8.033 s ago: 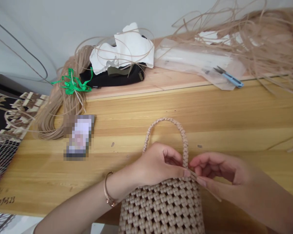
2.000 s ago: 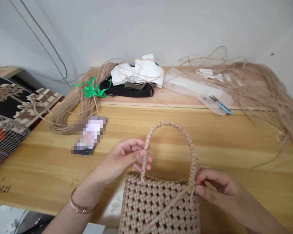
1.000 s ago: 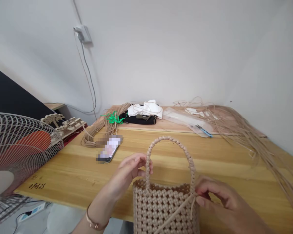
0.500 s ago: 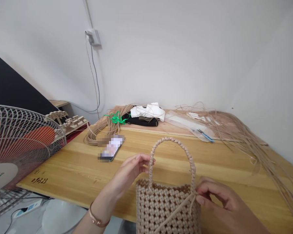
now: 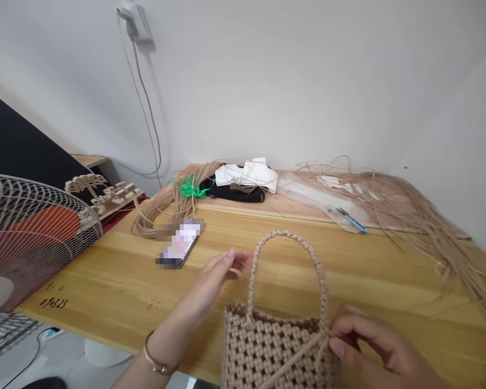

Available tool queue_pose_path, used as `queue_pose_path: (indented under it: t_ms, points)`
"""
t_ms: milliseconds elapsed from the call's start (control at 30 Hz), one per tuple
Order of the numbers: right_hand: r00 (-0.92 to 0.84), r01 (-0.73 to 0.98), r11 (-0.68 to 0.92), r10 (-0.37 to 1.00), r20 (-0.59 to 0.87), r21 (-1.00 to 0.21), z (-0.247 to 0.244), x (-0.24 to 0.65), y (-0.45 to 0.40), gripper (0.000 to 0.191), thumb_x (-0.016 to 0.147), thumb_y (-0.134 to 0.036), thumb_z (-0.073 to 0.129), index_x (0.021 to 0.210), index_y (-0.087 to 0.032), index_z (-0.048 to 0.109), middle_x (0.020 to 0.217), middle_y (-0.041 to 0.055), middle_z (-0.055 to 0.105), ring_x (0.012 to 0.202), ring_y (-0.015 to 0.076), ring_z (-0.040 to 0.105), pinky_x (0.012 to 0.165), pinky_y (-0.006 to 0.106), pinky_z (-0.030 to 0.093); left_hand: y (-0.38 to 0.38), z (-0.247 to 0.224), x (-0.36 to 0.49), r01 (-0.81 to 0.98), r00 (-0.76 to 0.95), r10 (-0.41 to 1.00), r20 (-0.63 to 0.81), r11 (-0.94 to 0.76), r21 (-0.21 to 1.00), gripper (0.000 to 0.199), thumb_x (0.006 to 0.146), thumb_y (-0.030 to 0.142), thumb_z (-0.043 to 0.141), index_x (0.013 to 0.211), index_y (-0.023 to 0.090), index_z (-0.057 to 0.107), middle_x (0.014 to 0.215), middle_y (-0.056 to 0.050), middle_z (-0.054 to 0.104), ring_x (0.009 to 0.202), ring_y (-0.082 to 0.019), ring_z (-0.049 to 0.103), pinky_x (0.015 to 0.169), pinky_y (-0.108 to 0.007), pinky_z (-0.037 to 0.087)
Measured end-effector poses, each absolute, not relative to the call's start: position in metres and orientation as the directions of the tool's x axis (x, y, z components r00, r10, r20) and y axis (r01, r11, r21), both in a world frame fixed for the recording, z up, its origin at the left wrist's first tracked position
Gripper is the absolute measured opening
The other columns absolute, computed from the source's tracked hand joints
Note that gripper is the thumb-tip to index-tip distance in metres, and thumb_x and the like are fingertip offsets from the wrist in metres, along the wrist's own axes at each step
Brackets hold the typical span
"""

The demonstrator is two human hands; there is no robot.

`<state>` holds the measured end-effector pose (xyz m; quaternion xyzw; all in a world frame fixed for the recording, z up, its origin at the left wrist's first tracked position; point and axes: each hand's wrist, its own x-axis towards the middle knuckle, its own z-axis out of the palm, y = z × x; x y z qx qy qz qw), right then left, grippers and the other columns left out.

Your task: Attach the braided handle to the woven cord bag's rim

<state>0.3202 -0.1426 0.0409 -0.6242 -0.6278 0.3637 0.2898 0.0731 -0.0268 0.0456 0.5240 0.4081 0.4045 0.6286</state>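
Note:
A tan woven handbag (image 5: 275, 346) stands upright at the table's near edge, its lower part cut off by the frame. Its arched braided handle (image 5: 319, 265) rises from the rim. A loose strand (image 5: 294, 359) runs slantwise across the front from the right handle base, where a short end hangs down. My right hand (image 5: 376, 346) pinches the bag's right upper corner between thumb and forefinger; exactly which strand is between them is hidden. Behind the handle's left side is my left hand (image 5: 221, 273), fingers loosely curved and apart, gripping nothing visible.
A phone (image 5: 182, 244) lies on the wooden table (image 5: 117, 270). Behind it are a coil of tan cord (image 5: 146, 221) with a green tie (image 5: 191, 187), black cloth (image 5: 235, 193) and blue-handled snips (image 5: 356, 222). Loose strands (image 5: 441, 221) spread rightward. A fan (image 5: 44, 227) stands left.
The camera view has shifted slightly. My right hand keeps its pinch at the bag's corner. My left hand stays beside the handle, with the bag tilted a little differently.

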Motion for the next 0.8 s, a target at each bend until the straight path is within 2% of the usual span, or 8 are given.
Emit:
queue_pose_path:
  t_ms: [67, 133, 200, 267, 333, 433, 633, 800]
  points:
    - [-0.052, 0.552, -0.116, 0.984, -0.173, -0.826, 0.039, 0.322, -0.133, 0.025, 0.084, -0.045, 0.053, 0.073, -0.024, 0.062, 0.070, 0.0000, 0.058, 0.071, 0.0177, 0.056, 0.066, 0.025, 0.045, -0.025, 0.049, 0.083, 0.003, 0.244, 0.968, -0.064, 0.066, 0.998, 0.031, 0.081, 0.045, 0.058, 0.096, 0.019, 0.064, 0.096, -0.005, 0.061, 0.091, -0.019, 0.051, 0.077, -0.028, 0.037]
    - [-0.041, 0.501, -0.183, 0.971, -0.235, -0.846, 0.035, 0.323, -0.123, 0.026, 0.084, -0.045, 0.052, 0.074, -0.023, 0.062, 0.071, 0.0008, 0.058, 0.073, 0.0187, 0.056, 0.067, 0.027, 0.045, -0.025, 0.054, 0.098, 0.132, 0.279, 0.960, -0.023, -0.015, 0.991, 0.022, 0.082, 0.039, 0.059, 0.091, 0.020, 0.065, 0.093, -0.004, 0.061, 0.090, -0.018, 0.050, 0.078, -0.027, 0.035]
    - [-0.044, 0.454, -0.225, 0.961, -0.274, -0.862, 0.029, 0.324, -0.113, 0.028, 0.083, -0.047, 0.053, 0.074, -0.022, 0.062, 0.070, 0.0010, 0.057, 0.071, 0.0188, 0.055, 0.065, 0.028, 0.044, -0.025, 0.058, 0.118, 0.394, 0.533, 0.846, -0.001, -0.247, 0.885, 0.028, 0.087, 0.041, 0.050, 0.082, 0.017, 0.064, 0.081, -0.003, 0.061, 0.080, -0.017, 0.052, 0.073, -0.027, 0.035]
    - [-0.049, 0.415, -0.260, 0.951, -0.306, -0.872, 0.025, 0.324, -0.106, 0.031, 0.082, -0.049, 0.053, 0.071, -0.021, 0.060, 0.068, 0.0008, 0.054, 0.068, 0.0183, 0.052, 0.061, 0.028, 0.041, -0.021, 0.056, 0.137, 0.460, 0.720, 0.684, -0.116, -0.346, 0.818, 0.036, 0.082, 0.050, 0.053, 0.074, 0.016, 0.063, 0.072, -0.002, 0.060, 0.070, -0.015, 0.051, 0.063, -0.026, 0.035]
    - [-0.053, 0.371, -0.294, 0.940, -0.336, -0.881, 0.021, 0.324, -0.101, 0.033, 0.080, -0.050, 0.054, 0.068, -0.020, 0.058, 0.065, -0.0003, 0.050, 0.066, 0.0172, 0.048, 0.058, 0.027, 0.038, -0.013, 0.050, 0.151, 0.490, 0.788, 0.542, -0.292, -0.266, 0.830, 0.038, 0.074, 0.053, 0.060, 0.072, 0.016, 0.062, 0.067, 0.000, 0.060, 0.062, -0.013, 0.049, 0.054, -0.024, 0.032]
    - [-0.069, 0.304, -0.347, 0.921, -0.384, -0.887, 0.019, 0.325, -0.098, 0.030, 0.077, -0.047, 0.060, 0.066, -0.020, 0.055, 0.064, -0.0023, 0.046, 0.065, 0.0154, 0.044, 0.057, 0.026, 0.035, -0.001, 0.036, 0.161, 0.487, 0.808, 0.419, -0.415, -0.077, 0.870, 0.033, 0.068, 0.047, 0.069, 0.070, 0.015, 0.060, 0.065, 0.002, 0.058, 0.060, -0.010, 0.048, 0.050, -0.021, 0.031]
    - [-0.138, 0.180, -0.424, 0.882, -0.450, -0.888, 0.016, 0.330, -0.094, 0.027, 0.078, -0.046, 0.060, 0.071, -0.020, 0.058, 0.067, -0.0022, 0.052, 0.066, 0.0143, 0.046, 0.059, 0.025, 0.036, 0.006, 0.026, 0.162, 0.508, 0.745, 0.353, -0.566, 0.250, 0.824, 0.028, 0.060, 0.034, 0.077, 0.069, 0.013, 0.060, 0.064, 0.004, 0.056, 0.058, -0.008, 0.048, 0.054, -0.021, 0.037]
    - [-0.164, 0.128, -0.467, 0.860, -0.483, -0.875, 0.017, 0.331, -0.091, 0.024, 0.078, -0.043, 0.060, 0.072, -0.020, 0.059, 0.067, -0.0023, 0.053, 0.066, 0.0136, 0.046, 0.058, 0.025, 0.035, 0.005, 0.031, 0.166, 0.551, 0.687, 0.345, -0.640, 0.327, 0.768, 0.023, 0.058, 0.026, 0.076, 0.069, 0.012, 0.062, 0.066, 0.002, 0.061, 0.058, -0.007, 0.051, 0.054, -0.020, 0.039]
